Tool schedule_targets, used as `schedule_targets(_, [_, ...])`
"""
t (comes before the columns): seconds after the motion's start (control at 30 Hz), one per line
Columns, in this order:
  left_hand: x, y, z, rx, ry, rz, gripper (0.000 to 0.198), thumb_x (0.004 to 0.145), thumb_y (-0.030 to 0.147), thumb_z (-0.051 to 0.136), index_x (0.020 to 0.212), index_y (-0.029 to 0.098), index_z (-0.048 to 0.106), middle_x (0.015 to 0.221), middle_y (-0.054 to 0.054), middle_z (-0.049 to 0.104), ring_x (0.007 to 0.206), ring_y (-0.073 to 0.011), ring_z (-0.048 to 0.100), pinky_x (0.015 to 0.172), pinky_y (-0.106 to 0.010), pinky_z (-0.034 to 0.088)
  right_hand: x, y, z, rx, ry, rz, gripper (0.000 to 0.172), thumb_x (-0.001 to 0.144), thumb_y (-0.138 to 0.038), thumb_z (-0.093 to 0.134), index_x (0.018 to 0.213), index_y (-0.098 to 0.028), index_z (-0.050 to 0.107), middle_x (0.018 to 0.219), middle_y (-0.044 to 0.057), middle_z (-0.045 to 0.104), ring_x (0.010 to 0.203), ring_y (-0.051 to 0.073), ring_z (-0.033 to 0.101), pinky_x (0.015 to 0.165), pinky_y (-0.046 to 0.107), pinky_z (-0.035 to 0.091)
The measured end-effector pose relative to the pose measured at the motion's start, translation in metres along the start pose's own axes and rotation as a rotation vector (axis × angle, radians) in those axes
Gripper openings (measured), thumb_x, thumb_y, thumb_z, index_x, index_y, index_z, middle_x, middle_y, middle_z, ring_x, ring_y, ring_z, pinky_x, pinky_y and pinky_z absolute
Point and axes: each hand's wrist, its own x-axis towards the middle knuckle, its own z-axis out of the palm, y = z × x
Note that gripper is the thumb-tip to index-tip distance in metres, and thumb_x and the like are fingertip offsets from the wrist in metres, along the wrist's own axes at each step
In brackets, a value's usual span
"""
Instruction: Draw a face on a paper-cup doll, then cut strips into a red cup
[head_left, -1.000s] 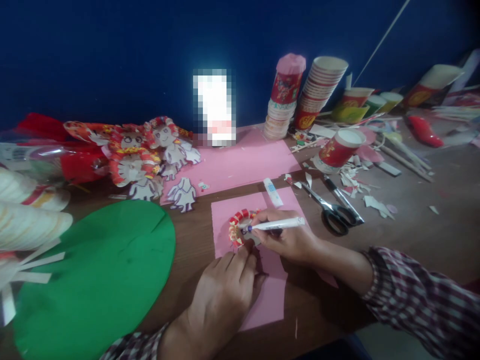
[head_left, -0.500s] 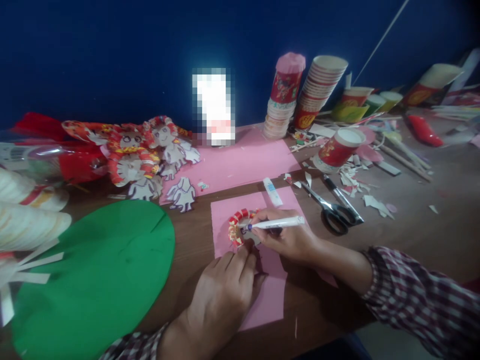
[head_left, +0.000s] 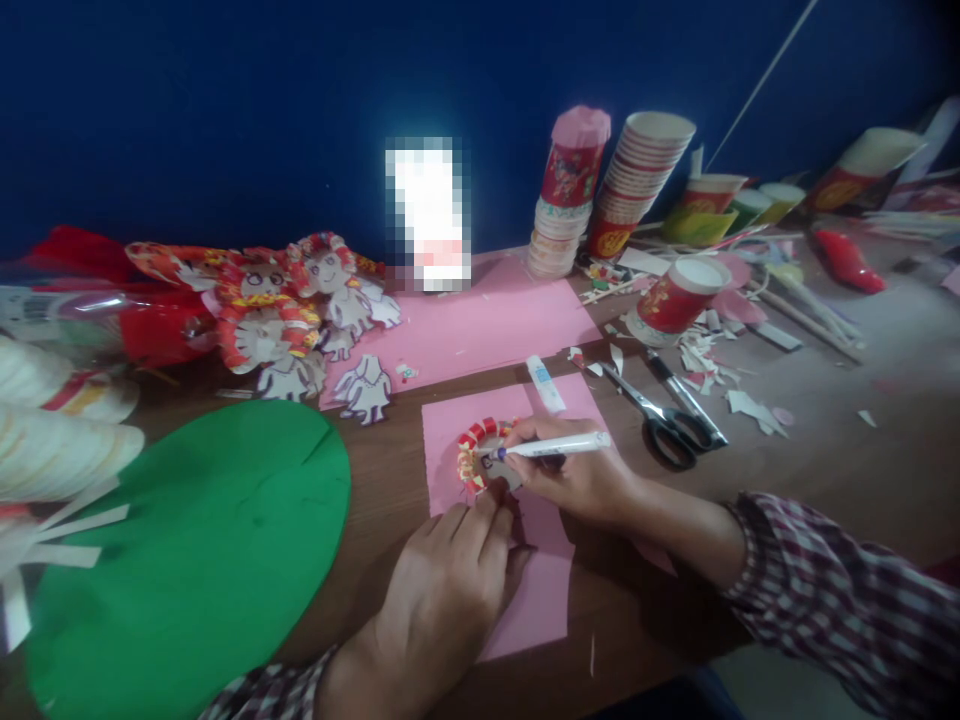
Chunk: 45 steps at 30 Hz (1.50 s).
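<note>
My right hand (head_left: 571, 478) is closed round a white marker (head_left: 555, 446), its dark tip touching a small round paper cutout with a red fringed rim (head_left: 480, 452). The cutout lies on a pink sheet of paper (head_left: 540, 590) on the brown table. My left hand (head_left: 442, 590) rests palm down on the sheet, its fingertips pressing the near edge of the cutout. Both sleeves are checked plaid.
A big green paper disc (head_left: 195, 560) lies to the left. Finished paper figures (head_left: 285, 320) pile at the back left, beside a larger pink sheet (head_left: 480, 325). Scissors (head_left: 660, 415), a white marker cap (head_left: 545, 384), stacked paper cups (head_left: 637, 180) and paper scraps sit to the right.
</note>
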Motion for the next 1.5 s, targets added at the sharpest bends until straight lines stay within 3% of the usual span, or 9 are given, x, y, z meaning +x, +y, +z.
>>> schedule_targets(0.93, [0.0, 0.0002, -0.0002, 0.001, 0.006, -0.005, 0.029, 0.083, 0.025, 0.055, 0.103, 0.006, 0.063, 0.1, -0.016, 0.067, 0.071, -0.0226, 0.063, 0.057, -0.037, 0.057, -0.0012, -0.0011, -0.001, -0.027, 0.009, 0.006, 0.008, 0.078, -0.02, 0.053, 0.076, -0.014, 0.059, 0.061, -0.001, 0.058, 0.049, 0.007, 0.047, 0.047, 0.018, 0.037])
schedule_targets(1.5, [0.0011, -0.0004, -0.0006, -0.014, 0.013, -0.008, 0.027, 0.084, 0.027, 0.055, 0.1, 0.008, 0.064, 0.097, -0.015, 0.068, 0.071, -0.0226, 0.063, 0.057, -0.037, 0.057, -0.0013, 0.0007, 0.0009, 0.149, 0.003, 0.101, 0.005, 0.078, -0.02, 0.053, 0.076, -0.016, 0.055, 0.06, -0.002, 0.053, 0.049, 0.007, 0.043, 0.044, 0.019, 0.035])
